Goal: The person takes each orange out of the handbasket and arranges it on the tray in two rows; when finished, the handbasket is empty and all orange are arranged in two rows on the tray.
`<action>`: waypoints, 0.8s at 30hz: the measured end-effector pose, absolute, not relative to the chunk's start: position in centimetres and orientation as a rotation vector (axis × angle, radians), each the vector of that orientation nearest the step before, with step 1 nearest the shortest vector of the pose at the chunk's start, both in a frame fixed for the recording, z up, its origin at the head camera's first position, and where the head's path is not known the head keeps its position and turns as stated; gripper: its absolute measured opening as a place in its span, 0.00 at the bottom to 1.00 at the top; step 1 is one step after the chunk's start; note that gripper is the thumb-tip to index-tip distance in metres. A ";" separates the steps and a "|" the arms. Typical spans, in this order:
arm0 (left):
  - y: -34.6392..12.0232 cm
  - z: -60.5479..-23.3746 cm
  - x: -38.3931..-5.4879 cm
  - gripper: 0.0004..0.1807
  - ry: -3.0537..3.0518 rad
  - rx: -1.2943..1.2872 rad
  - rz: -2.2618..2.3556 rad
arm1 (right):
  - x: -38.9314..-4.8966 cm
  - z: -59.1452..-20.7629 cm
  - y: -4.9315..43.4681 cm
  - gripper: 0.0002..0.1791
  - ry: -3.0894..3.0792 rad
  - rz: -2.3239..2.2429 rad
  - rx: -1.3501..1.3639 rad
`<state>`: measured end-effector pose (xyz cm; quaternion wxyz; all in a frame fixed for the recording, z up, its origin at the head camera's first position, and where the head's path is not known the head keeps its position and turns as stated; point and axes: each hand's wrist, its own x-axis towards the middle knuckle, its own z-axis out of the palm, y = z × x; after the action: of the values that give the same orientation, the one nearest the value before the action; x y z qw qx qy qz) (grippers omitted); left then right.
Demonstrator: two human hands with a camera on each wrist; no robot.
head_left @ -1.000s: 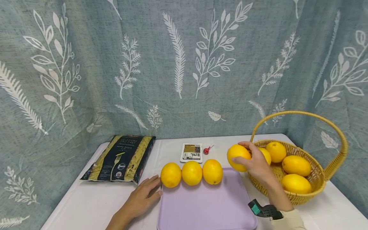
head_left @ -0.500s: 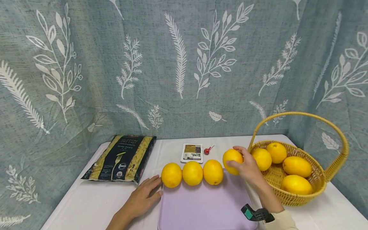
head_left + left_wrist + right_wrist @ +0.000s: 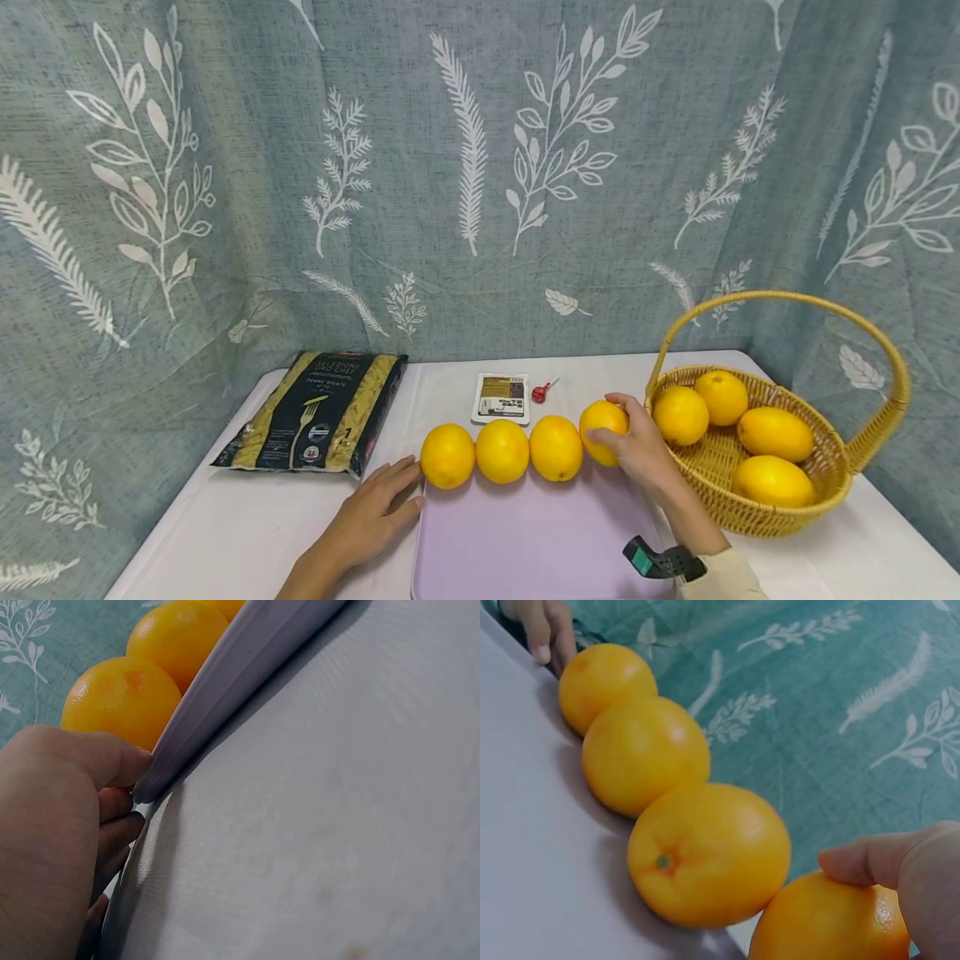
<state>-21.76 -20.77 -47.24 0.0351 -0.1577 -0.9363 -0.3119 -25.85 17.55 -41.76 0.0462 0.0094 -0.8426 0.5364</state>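
My right hand point(image 3: 643, 448) grips an orange point(image 3: 602, 432) at the far right corner of the lilac tray point(image 3: 525, 533), thumb on the near side and fingers over the top. In the right wrist view this orange point(image 3: 825, 922) sits right up against its neighbour point(image 3: 720, 862). Three more oranges line the tray's far edge: a left one point(image 3: 447, 457), a middle one point(image 3: 502, 452) and a right one point(image 3: 556, 448). My left hand point(image 3: 371, 517) rests at the tray's far left corner, fingers extended beside the left orange; its thumb touches the tray's rim point(image 3: 180, 735) in the left wrist view.
A wicker basket point(image 3: 757, 518) with a tall handle and several oranges point(image 3: 776, 433) stands to the right. Behind the tray lie a small flat packet point(image 3: 501, 398) and a red lollipop point(image 3: 539, 393). A bag of penne point(image 3: 315, 417) lies at the left; a patterned curtain point(image 3: 480, 167) hangs behind.
My right hand has carried its orange left and down from beside the basket to the end of the row. My left hand has stayed at the tray's corner.
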 end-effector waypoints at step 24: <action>-20.9 -47.2 -21.7 0.29 -2.866 -0.516 -0.934 | -25.6 -42.0 17.5 0.33 -2.694 1.441 -0.022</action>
<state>-21.74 -20.86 -47.24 0.0418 -0.1686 -0.9364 -0.3051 -25.56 17.45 -42.03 0.0434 -0.0072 -0.8809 0.4712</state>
